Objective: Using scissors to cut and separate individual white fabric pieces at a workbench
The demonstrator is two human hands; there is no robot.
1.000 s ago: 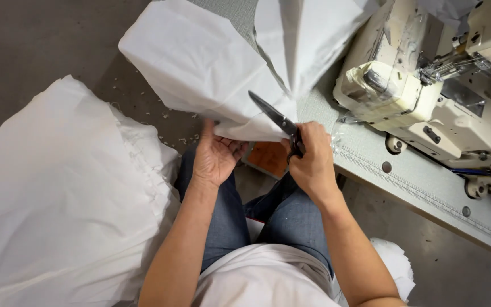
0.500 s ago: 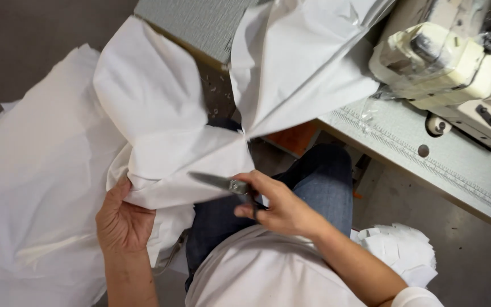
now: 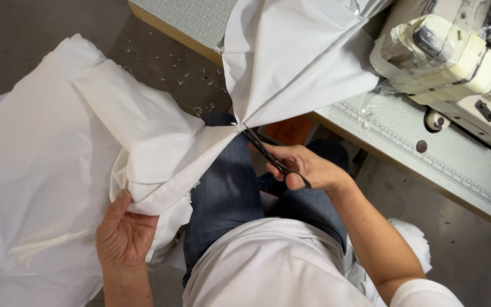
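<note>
My left hand [image 3: 123, 236] grips the lower edge of a folded white cloth piece [image 3: 143, 142] and pulls it down toward my lap. My right hand [image 3: 305, 167] holds black scissors [image 3: 265, 150], whose tips point up-left at the spot where this piece meets a second white cloth [image 3: 296, 57] hanging off the sewing table. The two pieces join at one narrow point just above my knees.
A cream sewing machine [image 3: 456, 62] stands on the grey table [image 3: 404, 136] at the upper right. A large heap of white fabric [image 3: 29, 187] lies on the floor to my left. More white cloth [image 3: 416, 250] sits by my right elbow. Thread scraps dot the floor.
My left hand has drawn the folded cloth down and to the left. The scissors have swung from lying across the cloth to pointing up at the join between the two pieces.
</note>
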